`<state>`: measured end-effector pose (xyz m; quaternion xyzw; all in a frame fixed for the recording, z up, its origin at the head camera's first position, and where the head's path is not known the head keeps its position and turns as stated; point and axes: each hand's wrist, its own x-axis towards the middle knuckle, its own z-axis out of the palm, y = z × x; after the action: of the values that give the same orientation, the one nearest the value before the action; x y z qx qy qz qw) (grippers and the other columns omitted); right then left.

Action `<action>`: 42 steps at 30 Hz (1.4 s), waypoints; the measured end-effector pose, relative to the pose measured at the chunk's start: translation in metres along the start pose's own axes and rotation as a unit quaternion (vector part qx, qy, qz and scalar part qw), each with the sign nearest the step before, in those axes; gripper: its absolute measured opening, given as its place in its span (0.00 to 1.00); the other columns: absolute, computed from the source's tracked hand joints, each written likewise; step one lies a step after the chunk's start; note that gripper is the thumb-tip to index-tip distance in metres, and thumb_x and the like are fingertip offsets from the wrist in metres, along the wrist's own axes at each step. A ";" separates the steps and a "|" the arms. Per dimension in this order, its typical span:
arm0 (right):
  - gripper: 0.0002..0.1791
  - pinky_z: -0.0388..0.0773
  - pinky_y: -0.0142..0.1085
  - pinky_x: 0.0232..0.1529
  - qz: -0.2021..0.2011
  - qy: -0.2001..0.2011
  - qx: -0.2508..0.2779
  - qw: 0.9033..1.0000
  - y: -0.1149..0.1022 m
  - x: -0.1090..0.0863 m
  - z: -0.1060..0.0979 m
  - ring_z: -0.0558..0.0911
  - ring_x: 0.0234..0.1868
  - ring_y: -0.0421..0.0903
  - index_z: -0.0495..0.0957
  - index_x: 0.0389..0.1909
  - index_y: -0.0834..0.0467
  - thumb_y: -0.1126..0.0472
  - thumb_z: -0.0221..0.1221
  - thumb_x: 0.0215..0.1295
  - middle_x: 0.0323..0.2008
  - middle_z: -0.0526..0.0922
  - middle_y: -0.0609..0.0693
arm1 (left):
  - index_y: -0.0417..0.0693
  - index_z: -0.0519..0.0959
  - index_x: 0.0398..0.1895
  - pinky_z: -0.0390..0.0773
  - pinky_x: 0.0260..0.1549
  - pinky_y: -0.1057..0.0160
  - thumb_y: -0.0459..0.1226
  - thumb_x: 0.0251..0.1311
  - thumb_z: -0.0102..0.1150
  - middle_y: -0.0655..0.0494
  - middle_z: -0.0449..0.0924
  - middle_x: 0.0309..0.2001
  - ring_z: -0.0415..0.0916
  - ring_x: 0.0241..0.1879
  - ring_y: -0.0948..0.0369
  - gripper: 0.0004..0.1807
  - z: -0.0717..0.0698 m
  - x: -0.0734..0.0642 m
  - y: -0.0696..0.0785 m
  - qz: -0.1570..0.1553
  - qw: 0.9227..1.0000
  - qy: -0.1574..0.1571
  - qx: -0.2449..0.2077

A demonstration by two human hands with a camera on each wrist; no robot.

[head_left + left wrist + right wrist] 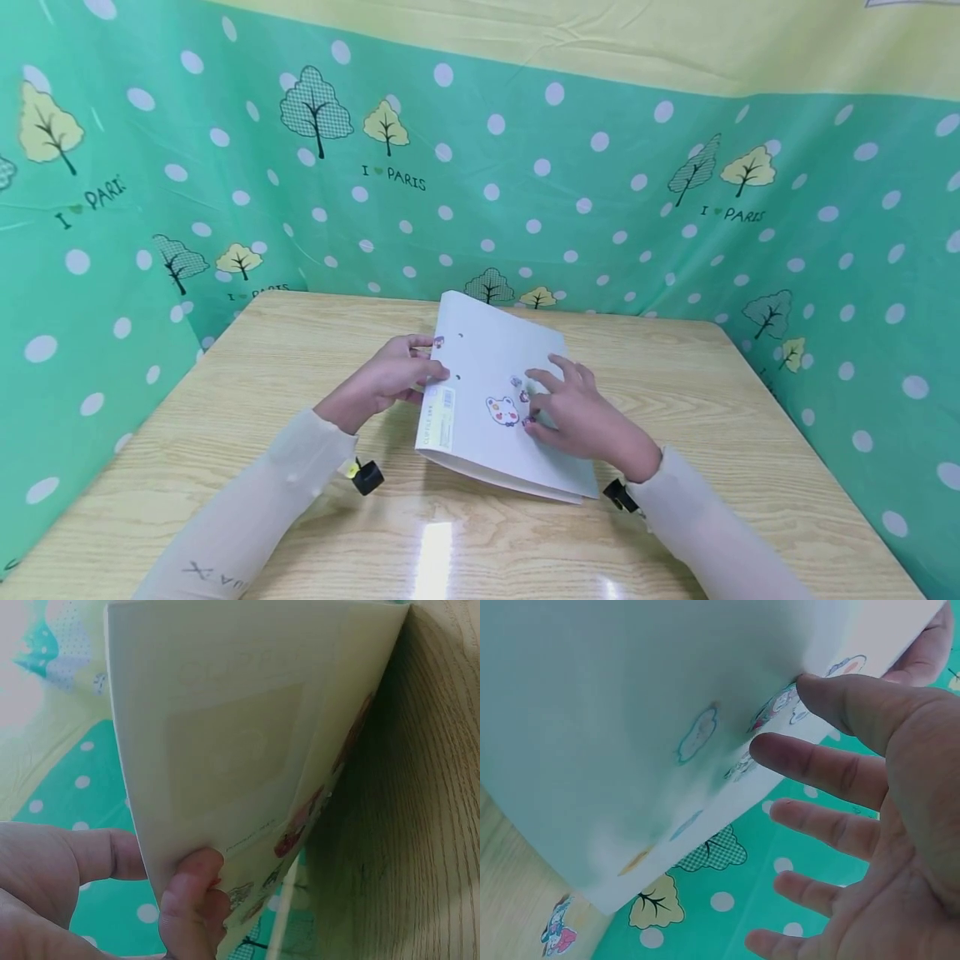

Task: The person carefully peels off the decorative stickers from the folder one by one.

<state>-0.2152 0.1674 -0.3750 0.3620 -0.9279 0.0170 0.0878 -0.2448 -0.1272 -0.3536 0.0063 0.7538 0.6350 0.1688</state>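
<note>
the flat white folder of plastic or card [483, 371] is mid-table, its left edge tipped up off the pale wood-grain tabletop [330, 337]. on its cover, a white bear-face sticker with red cheeks [501, 411] sits beside a cluster of small colourful stickers [516, 382]; handling these looks to be the step in hand. the right hand [577, 414] has its fingers spread, thumb and forefinger touching that cluster (no pinch that i can make out). the left hand [390, 372] pinches the folder's raised edge, well apart from the right. the next move seems to call for a firm left hold and a light right touch, so the cover doesn't buckle. behind hangs a green curtain with white dots [517, 225]. the folder's inside is mostly hidden, faint print in the left wrist view is unreadable, and the right hand partly covers the cluster.
</note>
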 end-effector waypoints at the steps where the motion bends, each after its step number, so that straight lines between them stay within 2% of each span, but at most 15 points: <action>1: 0.08 0.60 0.75 0.63 -0.001 -0.001 -0.005 1.000 0.000 0.000 0.001 0.61 0.72 0.72 0.88 0.34 0.48 0.48 0.69 0.64 0.66 0.76 0.57 | 0.41 0.62 0.75 0.86 0.31 0.57 0.29 0.62 0.63 0.40 0.78 0.54 0.85 0.40 0.53 0.37 0.000 0.000 0.000 0.001 1.000 0.000 0.001; 15: 0.09 0.61 0.69 0.65 -0.021 -0.002 -0.038 0.999 -0.007 0.001 0.003 0.64 0.71 0.68 0.89 0.33 0.51 0.50 0.68 0.65 0.63 0.79 0.54 | 0.39 0.62 0.74 0.85 0.28 0.59 0.28 0.63 0.62 0.40 0.78 0.53 0.86 0.39 0.53 0.36 0.000 0.001 0.000 0.004 1.000 0.003 0.011; 24: 0.05 0.64 0.67 0.65 -0.043 0.020 -0.080 0.996 -0.010 0.002 0.005 0.67 0.70 0.64 0.90 0.34 0.51 0.55 0.68 0.65 0.62 0.81 0.52 | 0.40 0.63 0.74 0.86 0.29 0.58 0.28 0.63 0.62 0.40 0.77 0.55 0.85 0.39 0.54 0.36 0.000 0.000 0.000 0.002 1.000 0.006 0.011; 30: 0.03 0.70 0.64 0.61 -0.079 0.046 -0.101 0.991 -0.011 0.003 0.004 0.73 0.64 0.61 0.90 0.31 0.48 0.58 0.69 0.64 0.55 0.84 0.49 | 0.40 0.62 0.75 0.84 0.28 0.60 0.28 0.63 0.63 0.41 0.76 0.55 0.85 0.39 0.53 0.37 0.000 0.000 0.000 -0.001 1.000 0.007 0.015; 35: 0.03 0.72 0.62 0.58 -0.081 0.051 -0.095 0.991 -0.010 0.003 0.005 0.75 0.58 0.59 0.88 0.31 0.51 0.59 0.68 0.65 0.53 0.81 0.51 | 0.41 0.62 0.74 0.84 0.27 0.60 0.28 0.63 0.63 0.41 0.76 0.54 0.85 0.39 0.54 0.37 0.000 0.000 0.000 0.000 1.000 0.005 0.013; 42: 0.04 0.70 0.62 0.58 -0.074 0.064 -0.059 0.993 -0.005 0.003 0.005 0.71 0.57 0.60 0.85 0.28 0.50 0.62 0.68 0.61 0.56 0.77 0.51 | 0.41 0.62 0.74 0.84 0.28 0.59 0.29 0.63 0.62 0.41 0.78 0.54 0.85 0.39 0.53 0.36 0.000 0.000 -0.001 -0.001 1.000 0.005 0.012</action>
<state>-0.2144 0.1612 -0.3792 0.4222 -0.8902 -0.0215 0.1698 -0.2448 -0.1277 -0.3543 0.0042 0.7620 0.6261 0.1651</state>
